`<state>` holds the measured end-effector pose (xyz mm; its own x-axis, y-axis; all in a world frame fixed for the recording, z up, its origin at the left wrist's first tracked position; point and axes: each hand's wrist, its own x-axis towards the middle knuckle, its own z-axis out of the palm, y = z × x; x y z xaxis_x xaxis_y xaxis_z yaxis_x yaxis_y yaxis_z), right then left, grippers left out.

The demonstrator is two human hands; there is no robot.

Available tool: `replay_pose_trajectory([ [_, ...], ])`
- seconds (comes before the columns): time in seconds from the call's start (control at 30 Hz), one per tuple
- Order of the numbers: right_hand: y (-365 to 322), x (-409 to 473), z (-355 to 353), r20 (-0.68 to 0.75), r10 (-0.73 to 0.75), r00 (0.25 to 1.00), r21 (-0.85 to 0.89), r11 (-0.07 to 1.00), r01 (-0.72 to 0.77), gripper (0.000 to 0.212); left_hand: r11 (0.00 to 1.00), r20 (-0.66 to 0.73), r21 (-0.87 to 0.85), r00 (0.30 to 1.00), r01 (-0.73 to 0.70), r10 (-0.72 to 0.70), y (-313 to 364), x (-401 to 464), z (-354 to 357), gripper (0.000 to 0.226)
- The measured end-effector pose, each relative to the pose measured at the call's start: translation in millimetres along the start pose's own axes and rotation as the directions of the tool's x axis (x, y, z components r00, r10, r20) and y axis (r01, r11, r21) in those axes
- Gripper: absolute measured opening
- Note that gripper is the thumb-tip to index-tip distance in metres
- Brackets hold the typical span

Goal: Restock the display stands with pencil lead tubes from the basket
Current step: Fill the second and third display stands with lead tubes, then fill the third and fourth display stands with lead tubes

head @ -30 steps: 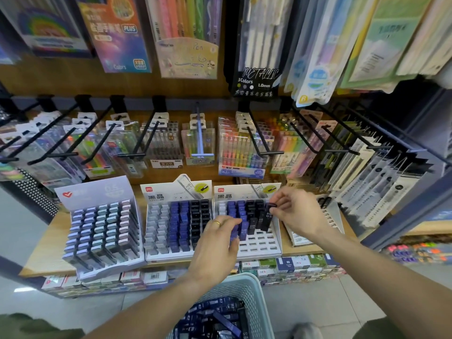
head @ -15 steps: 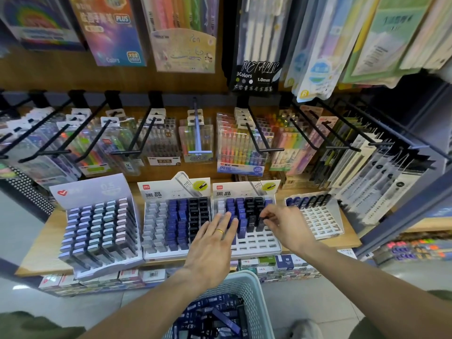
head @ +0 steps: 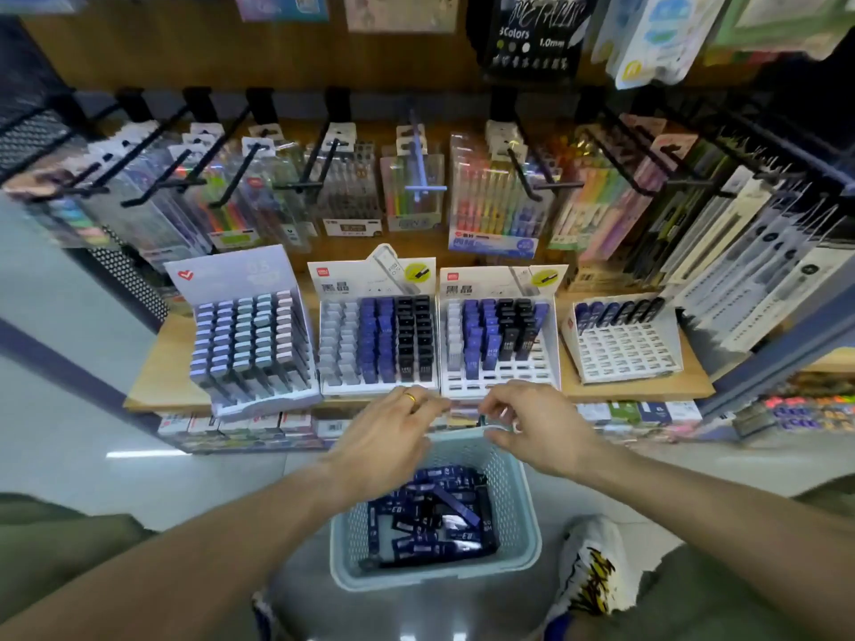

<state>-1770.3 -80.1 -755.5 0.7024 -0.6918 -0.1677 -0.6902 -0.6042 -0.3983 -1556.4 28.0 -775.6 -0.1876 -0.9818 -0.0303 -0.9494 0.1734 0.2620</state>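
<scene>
Down on the floor, near and centre: the basket (head: 435, 587), pale and perforated, heaped with dark blue pencil lead tubes (head: 430, 515) lying crosswise and overlapping. Beyond it, on the wooden shelf (head: 166, 367), four display stands in a row: left stand (head: 250, 335) full of grey tubes, second stand (head: 377, 340) nearly full, third stand (head: 499, 335) bare in its nearest rows, right stand (head: 622, 347) filled along its far row only.

Poised over the far rim of the basket, just short of the shelf edge: left hand (head: 388, 437), fingers loose and spread, gripping nothing. Close beside it, right hand (head: 532, 423), fingers curled toward the thumb; impossible to tell whether pinching a tube or nothing, given the blur and a small dark speck at the fingertips.

Likely next: dipping into the basket for more tubes. Hazards from here, as judged:

- Grabbing from a tangled heap could lift several tubes at once and spill one onto the floor beside the shoe (head: 587, 562).
- Reaching over to far slots could brush a wrist against upright tubes and tip a row.
- Pushing a tube in hard could slide a stand, probably light card, toward the near shelf edge, where the left stand already overhangs.
- Slotting blue tubes into a grey or black column would muddle the colour order.
- Working with a moving head, as the blur suggests, invites missed slots.
</scene>
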Motion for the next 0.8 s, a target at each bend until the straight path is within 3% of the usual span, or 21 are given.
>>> replay_pose_trajectory([
  [0.13, -3.4, -19.1, 46.5, 0.273, 0.022, 0.962, -0.044, 0.999, -0.011, 0.030, 0.999, 0.143, 0.023, 0.989, 0.026, -0.029, -9.4, -41.7, 30.7, 0.051],
  [0.3, 0.5, -13.2, 112.9, 0.514, 0.157, 0.843, -0.107, 0.987, -0.119, 0.046, 0.982, 0.408, 0.013, 0.896, 0.187, -0.176, -26.4, -61.8, 88.8, 0.058],
  [0.43, 3.9, 2.6, 161.5, 0.491, 0.221, 0.843, -0.086, 0.975, -0.206, 0.050, 0.938, 0.496, 0.001, 0.814, 0.348, -0.302, -29.2, -55.1, 131.6, 0.065],
  [0.53, 5.1, 17.5, 186.5, 0.433, 0.182, 0.883, -0.063, 0.983, -0.172, 0.057, 0.895, 0.501, -0.011, 0.777, 0.446, -0.382, -32.3, -48.1, 161.1, 0.063],
  [0.67, 13.6, 34.8, 213.6, 0.361, 0.155, 0.920, -0.091, 0.987, -0.131, 0.069, 0.881, 0.478, 0.005, 0.773, 0.473, -0.418, -38.3, -42.7, 188.5, 0.071],
  [0.8, 21.8, 44.5, 237.9, 0.358, 0.131, 0.925, -0.121, 0.988, -0.094, 0.068, 0.887, 0.446, 0.026, 0.789, 0.461, -0.423, -47.2, -35.5, 208.6, 0.094],
])
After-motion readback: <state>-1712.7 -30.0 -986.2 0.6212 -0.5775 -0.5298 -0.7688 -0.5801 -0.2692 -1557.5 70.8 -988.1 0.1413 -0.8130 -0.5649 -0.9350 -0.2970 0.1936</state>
